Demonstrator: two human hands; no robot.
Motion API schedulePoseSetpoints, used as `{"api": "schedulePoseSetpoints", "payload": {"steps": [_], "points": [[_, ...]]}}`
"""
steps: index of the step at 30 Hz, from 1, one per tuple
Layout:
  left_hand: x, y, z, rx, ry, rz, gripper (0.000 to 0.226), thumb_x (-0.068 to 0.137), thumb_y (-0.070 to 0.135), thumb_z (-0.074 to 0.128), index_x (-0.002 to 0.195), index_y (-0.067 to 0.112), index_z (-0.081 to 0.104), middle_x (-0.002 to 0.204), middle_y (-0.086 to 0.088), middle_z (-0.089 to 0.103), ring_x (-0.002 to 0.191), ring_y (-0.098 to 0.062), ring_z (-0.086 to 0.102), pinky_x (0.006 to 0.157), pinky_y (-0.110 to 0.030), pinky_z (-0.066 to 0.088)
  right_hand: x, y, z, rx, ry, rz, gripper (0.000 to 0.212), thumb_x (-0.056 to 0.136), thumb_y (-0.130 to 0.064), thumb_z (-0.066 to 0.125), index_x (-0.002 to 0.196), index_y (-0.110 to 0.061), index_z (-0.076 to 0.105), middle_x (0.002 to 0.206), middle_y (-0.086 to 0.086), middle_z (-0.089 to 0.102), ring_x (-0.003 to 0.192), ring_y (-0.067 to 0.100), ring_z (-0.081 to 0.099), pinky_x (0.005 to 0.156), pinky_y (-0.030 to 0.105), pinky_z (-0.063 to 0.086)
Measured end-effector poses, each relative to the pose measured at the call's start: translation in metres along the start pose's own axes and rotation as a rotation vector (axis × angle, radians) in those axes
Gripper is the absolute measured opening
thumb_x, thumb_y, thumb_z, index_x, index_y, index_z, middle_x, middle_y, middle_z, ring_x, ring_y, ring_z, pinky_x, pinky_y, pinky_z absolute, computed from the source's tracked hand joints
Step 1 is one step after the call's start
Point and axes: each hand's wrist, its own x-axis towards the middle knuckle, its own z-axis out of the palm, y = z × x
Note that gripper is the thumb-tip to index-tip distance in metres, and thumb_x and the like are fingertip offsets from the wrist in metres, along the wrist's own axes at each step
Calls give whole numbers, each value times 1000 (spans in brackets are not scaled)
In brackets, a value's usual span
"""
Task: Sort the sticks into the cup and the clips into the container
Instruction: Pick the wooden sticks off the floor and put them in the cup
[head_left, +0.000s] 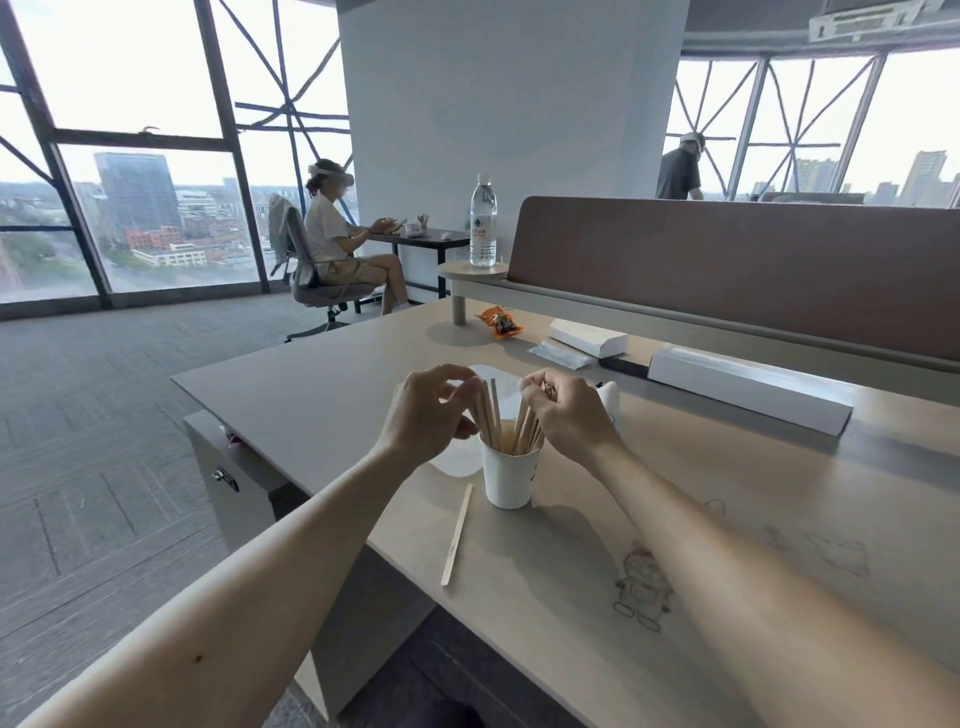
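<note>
White paper cup (508, 475) upright on desk (571, 545), wooden sticks (494, 415) fanned inside. Left hand (431, 410) just left of cup, curled fingers pinching the leftmost stick tops. Right hand (566, 410) just right of cup, gripping a bunch above the rim. One loose stick (457, 535) flat on desk, near-left of cup. Water bottle (483, 221) well behind cup.

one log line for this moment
left hand at sticks in cup, grip unclear | right hand gripping sticks in cup | loose stick on desk

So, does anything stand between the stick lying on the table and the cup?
Nothing visible on the table: the loose stick lies beside the cup. The left hand and right hand crowd its mouth, among the standing sticks.
</note>
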Motion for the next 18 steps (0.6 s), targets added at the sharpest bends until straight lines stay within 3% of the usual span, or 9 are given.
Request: {"api": "schedulePoseSetpoints", "payload": {"steps": [5, 9, 13, 15, 18], "points": [[1, -6, -2, 160, -55, 55, 23, 98, 21, 56, 101, 9, 76, 85, 3, 73, 56, -14, 67, 52, -30, 57, 4, 1, 0, -137, -67, -40, 33, 103, -28, 41, 119, -12, 65, 122, 8, 58, 113, 20, 54, 95, 30, 41], [-4, -9, -8, 138, -49, 52, 27, 97, 33, 57, 112, 15, 70, 95, -1, 70, 57, -19, 68, 52, -31, 57, 3, -2, -10, -125, -101, -37, 35, 103, -31, 40, 127, -17, 62, 120, 2, 45, 109, 10, 44, 95, 25, 34], [-11, -22, -17, 270, 85, 55, 36, 93, 39, 61, 73, 9, 63, 64, -5, 62, 52, -25, 60, 51, -38, 54, -3, -3, -18, -107, 63, -99, 31, 101, -31, 42, 116, -17, 65, 116, 4, 51, 93, 7, 49, 82, 24, 38], [-19, -36, -22, 407, -51, 17, 46, 88, 41, 68, 57, 9, 54, 52, -2, 54, 48, -20, 48, 53, -35, 45, -10, -1, -21, -57, 162, -130, 35, 96, -36, 39, 104, -15, 66, 108, 4, 58, 90, 9, 52, 77, 28, 39], [-38, -47, -20, 583, -340, -108, 50, 76, 49, 76, 58, 6, 60, 53, 1, 52, 51, -13, 41, 52, -30, 34, -24, 7, -22, 51, 238, -47, 40, 89, -39, 37, 90, -10, 63, 94, 8, 64, 89, 21, 56, 73, 32, 38]]}}
